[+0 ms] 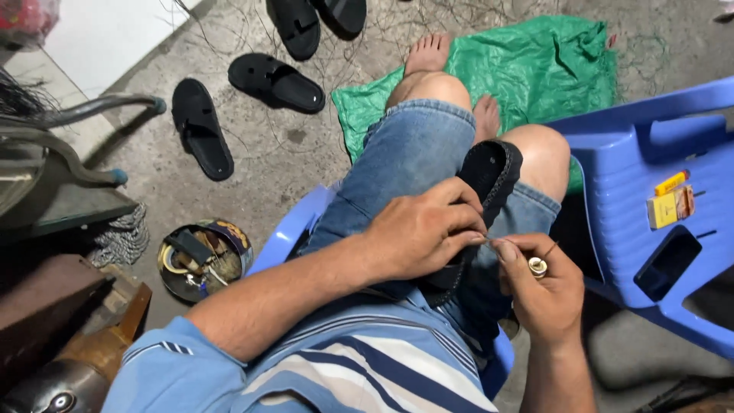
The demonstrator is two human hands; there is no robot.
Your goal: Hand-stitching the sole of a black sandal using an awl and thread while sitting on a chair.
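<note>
A black sandal [489,172] lies across the seated person's lap, between the thighs, its long axis running from near the right knee back toward the belly, toe end pointing away. The left hand [424,229] lies over its near part, fingers [459,222] curled shut around the sole's edge. The right hand [543,287] sits just beside it, fingers pinched closed on a small brass-tipped tool [538,265], probably an awl or needle holder, though it is too small to be sure; a thin thread seems to run between the two hands. The sandal looks like soft rubber: light, bendy, not fragile, best gripped by the sole's rim, where it will flex rather than slip. A round tin of bits [202,258] sits on the floor at left, loose sandals [200,126] lie beyond it, and a blue plastic chair [657,153] stands at right.
</note>
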